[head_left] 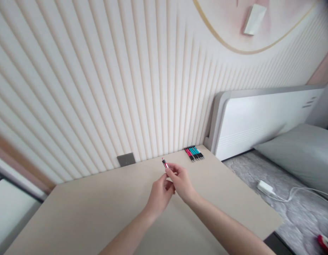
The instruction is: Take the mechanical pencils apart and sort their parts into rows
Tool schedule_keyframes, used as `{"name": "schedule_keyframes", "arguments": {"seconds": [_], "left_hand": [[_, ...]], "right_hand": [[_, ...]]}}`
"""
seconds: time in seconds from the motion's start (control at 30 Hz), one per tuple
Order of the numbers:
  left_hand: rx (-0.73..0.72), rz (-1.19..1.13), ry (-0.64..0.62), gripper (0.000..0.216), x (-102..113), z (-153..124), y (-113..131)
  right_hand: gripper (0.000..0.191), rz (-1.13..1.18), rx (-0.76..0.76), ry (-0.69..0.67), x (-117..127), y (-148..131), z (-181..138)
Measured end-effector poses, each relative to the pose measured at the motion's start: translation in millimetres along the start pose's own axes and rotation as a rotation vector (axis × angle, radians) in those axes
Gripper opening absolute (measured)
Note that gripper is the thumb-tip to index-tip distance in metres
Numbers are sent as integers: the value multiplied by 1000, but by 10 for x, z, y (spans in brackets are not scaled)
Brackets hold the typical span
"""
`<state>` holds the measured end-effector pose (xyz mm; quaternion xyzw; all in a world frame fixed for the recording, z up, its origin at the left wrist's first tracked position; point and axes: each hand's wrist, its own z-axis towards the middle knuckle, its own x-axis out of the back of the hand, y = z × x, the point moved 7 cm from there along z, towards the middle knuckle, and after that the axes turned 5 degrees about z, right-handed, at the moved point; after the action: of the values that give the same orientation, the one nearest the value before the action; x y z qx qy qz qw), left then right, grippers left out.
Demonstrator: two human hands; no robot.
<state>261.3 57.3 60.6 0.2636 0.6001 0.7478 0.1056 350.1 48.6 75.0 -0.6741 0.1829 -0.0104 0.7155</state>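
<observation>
Above the middle of the beige tabletop [100, 209], my two hands meet around one pen [165, 163]. Its upper end, black and red with a clip, points up and away from me; the lower part is hidden by my fingers. My right hand [181, 179] pinches the pen's barrel between thumb and fingers. Just below it, my left hand [161, 193] has its fingers closed at the pen's hidden lower end. Farther back on the right lies a row of several pens [194, 153], red ones at the left and teal ones beside them, side by side.
A ribbed white wall [113, 88] rises behind the table, with a dark socket plate [126, 159] at its foot. To the right stand a white headboard [264, 120] and a bed with a grey pillow [304, 152]. A white charger [266, 187] with its cable lies on the mattress.
</observation>
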Motion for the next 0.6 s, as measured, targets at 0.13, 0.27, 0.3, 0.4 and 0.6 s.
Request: {"name": "schedule_keyframes", "arguments": {"seconds": [0.13, 0.27, 0.3, 0.4, 0.6], "left_hand": [[-5, -91, -73, 32, -342, 413, -42], [86, -38, -96, 33, -471, 869, -239], [109, -24, -94, 34, -478, 986, -298], [194, 64, -76, 34, -485, 1310, -512], [306, 222, -62, 19, -585, 1750, -885]], "right_hand": [[41, -133, -8, 0, 412, 27, 299], [33, -576, 168, 44, 858, -76, 441], [34, -685, 206, 59, 969, -107, 431], [37, -900, 224, 0, 1252, -132, 328], [31, -1126, 211, -103, 1706, -115, 47]]}}
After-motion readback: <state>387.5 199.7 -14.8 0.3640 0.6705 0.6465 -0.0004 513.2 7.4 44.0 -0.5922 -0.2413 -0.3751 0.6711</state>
